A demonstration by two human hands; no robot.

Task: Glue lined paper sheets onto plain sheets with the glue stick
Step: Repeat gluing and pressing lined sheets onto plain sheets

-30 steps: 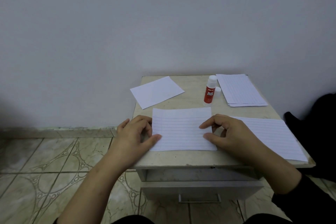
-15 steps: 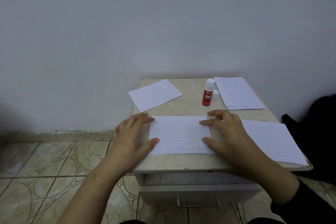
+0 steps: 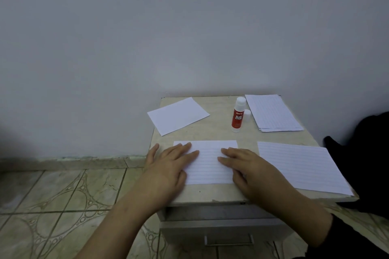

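At the far left lies the tiled floor (image 3: 52, 202), patterned with circles and lines, meeting a pale grey wall (image 3: 147, 38) along a low skirting strip. To the right of it stands the desk (image 3: 219, 132), a small cabinet with a light marbled top and a drawer (image 3: 228, 235) with a metal handle below the front edge.

On the desk's back left corner lies a plain sheet (image 3: 177, 115), turned at an angle, with one corner reaching past the desk's left edge. In front of it, near the front edge, the left hand (image 3: 168, 166) rests flat with its fingers (image 3: 189, 154) straight and spread a little, pressing down on the left part of a lined sheet (image 3: 208, 164); the little finger lies off the paper on the bare desk. The lined sheet lies square to the front edge, in the middle of the desk. The right hand (image 3: 248, 170) presses on its right part in the same way, fingers stretched out flat and holding nothing, tips pointing toward the left hand with a strip of paper bare between them.

Behind the sheet stands the glue stick (image 3: 238, 116), upright, red with a white top, and its white cap (image 3: 247, 115) stands just beside it on the right. Further right, at the back corner, lies a stack of lined sheets (image 3: 271, 112). In front of the stack a larger lined sheet (image 3: 301, 166) lies flat, close to the right hand, its near corner reaching the desk's front right edge. At the far right something black (image 3: 366, 153) sits beside the desk, and a dark sleeve (image 3: 353, 242) covers the right forearm.
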